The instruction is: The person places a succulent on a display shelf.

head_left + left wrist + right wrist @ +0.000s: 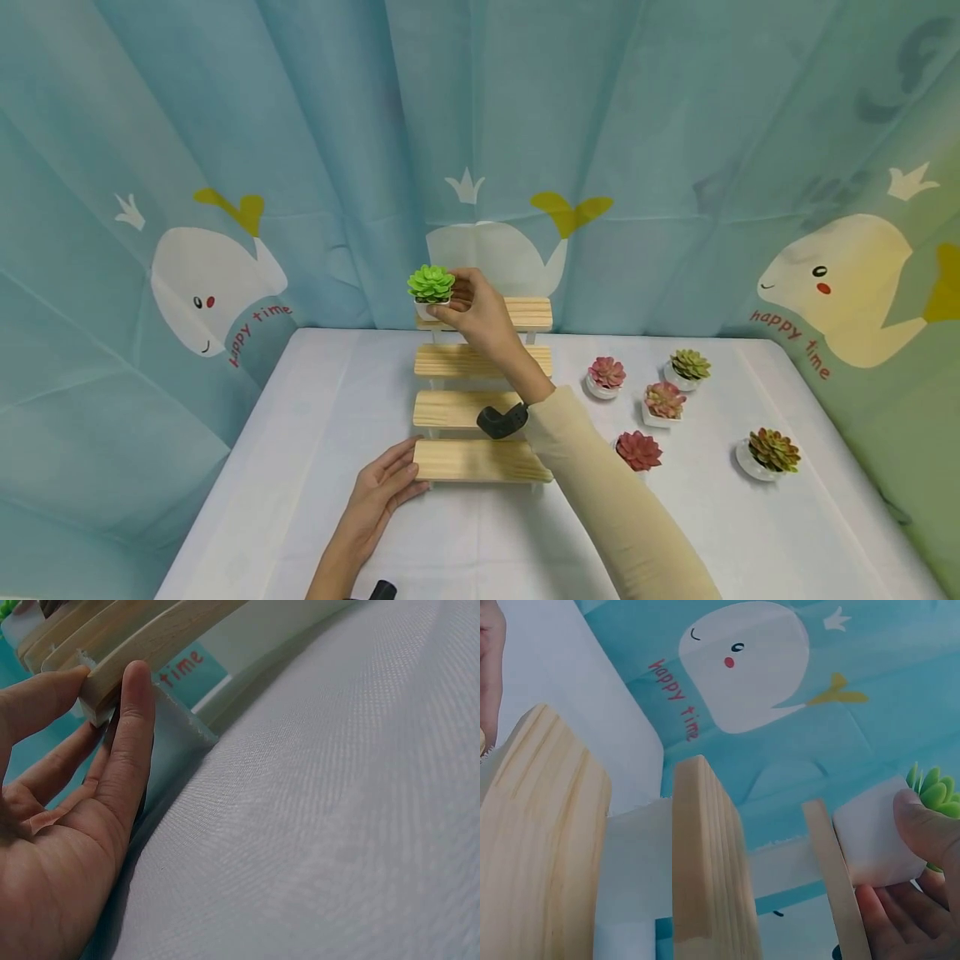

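A wooden four-tier... stepped plant stand [480, 461] with pale slats stands mid-table. My right hand [480, 312] holds a small bright green potted succulent [431, 285] by its white pot [877, 832], thumb on one side and fingers on the other. The pot's base is right at the left end of the top slat [832, 877]. Down at the lowest slat, my left hand [382, 492] grips the left end; in the left wrist view the thumb [45, 701] lies on one face of the wood [150, 645] and the fingers on the other.
To the stand's right, several potted succulents sit on the white tablecloth [300, 417]: pink [606, 377], dark red [638, 451], pale red [663, 402], green [686, 368] and red-green [768, 454]. A blue curtain [337, 125] with whales hangs behind the table.
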Action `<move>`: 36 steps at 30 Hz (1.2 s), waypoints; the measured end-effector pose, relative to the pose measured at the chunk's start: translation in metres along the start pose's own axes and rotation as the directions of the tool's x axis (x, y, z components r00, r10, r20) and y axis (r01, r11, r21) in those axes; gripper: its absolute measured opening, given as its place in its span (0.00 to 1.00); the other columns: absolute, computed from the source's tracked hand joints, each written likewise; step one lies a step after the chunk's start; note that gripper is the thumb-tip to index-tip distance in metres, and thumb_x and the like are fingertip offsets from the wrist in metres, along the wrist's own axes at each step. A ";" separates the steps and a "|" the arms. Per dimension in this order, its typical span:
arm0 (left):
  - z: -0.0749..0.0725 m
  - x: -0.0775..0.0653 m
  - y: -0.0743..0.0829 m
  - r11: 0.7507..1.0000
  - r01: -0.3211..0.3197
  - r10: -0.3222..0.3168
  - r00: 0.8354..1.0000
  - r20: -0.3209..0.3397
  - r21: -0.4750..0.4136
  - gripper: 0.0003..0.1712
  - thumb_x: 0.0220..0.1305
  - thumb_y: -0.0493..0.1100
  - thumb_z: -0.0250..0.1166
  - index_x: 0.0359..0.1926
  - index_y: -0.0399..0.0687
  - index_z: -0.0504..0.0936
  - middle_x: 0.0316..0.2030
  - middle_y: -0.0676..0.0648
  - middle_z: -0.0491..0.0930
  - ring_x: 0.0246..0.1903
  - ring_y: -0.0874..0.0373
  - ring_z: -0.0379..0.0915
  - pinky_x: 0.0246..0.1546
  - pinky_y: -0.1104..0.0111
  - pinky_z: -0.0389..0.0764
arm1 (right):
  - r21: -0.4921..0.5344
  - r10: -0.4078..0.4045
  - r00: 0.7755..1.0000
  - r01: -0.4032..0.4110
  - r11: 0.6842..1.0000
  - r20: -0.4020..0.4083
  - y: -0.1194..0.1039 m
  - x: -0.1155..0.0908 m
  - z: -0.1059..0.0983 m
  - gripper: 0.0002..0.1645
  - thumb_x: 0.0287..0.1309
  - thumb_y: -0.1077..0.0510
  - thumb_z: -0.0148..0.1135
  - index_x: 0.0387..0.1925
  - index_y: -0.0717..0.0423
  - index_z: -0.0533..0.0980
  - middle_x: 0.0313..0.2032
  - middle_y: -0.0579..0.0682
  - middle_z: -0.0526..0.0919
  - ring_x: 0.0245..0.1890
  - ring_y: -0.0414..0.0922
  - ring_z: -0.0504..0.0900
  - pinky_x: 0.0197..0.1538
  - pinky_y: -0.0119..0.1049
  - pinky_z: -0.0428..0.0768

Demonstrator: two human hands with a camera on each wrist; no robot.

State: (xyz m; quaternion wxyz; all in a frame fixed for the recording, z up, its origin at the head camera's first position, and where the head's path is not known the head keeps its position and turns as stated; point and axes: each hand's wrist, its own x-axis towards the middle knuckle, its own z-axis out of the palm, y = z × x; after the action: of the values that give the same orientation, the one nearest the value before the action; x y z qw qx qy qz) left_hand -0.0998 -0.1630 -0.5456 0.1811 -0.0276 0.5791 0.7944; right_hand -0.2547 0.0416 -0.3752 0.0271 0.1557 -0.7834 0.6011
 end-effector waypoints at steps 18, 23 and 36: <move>0.001 0.000 0.000 1.000 -0.014 0.014 1.000 -0.002 0.013 0.39 0.75 0.38 0.61 0.79 0.31 0.55 0.75 0.28 0.61 0.60 0.60 0.80 0.61 0.68 0.86 | 0.019 -0.034 0.999 0.034 0.999 0.005 0.003 -0.006 -0.005 0.37 0.64 0.61 0.72 0.70 0.61 0.66 0.65 0.60 0.77 0.68 0.54 0.78 0.71 0.41 0.82; 0.001 -0.001 -0.001 0.999 -0.025 0.025 0.999 -0.028 0.024 0.38 0.75 0.38 0.62 0.78 0.30 0.57 0.73 0.29 0.64 0.59 0.60 0.81 0.60 0.68 0.87 | 0.033 -0.050 0.999 0.050 0.998 -0.015 0.004 -0.014 -0.012 0.36 0.65 0.60 0.72 0.69 0.61 0.67 0.65 0.62 0.77 0.67 0.54 0.78 0.71 0.42 0.82; 0.000 0.000 -0.001 1.000 -0.013 0.013 1.000 -0.008 0.020 0.39 0.76 0.38 0.61 0.79 0.30 0.54 0.75 0.29 0.62 0.60 0.60 0.81 0.61 0.68 0.86 | 0.067 -0.111 0.992 0.115 0.991 -0.057 0.008 -0.045 -0.027 0.34 0.63 0.65 0.72 0.67 0.59 0.69 0.65 0.59 0.78 0.68 0.55 0.78 0.69 0.41 0.83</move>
State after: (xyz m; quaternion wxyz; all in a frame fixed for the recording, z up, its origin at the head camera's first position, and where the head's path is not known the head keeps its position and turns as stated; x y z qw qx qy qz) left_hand -0.0996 -0.1630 -0.5465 0.1737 -0.0253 0.5880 0.7896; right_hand -0.2184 0.0787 -0.3852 0.0763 0.1845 -0.7508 0.6296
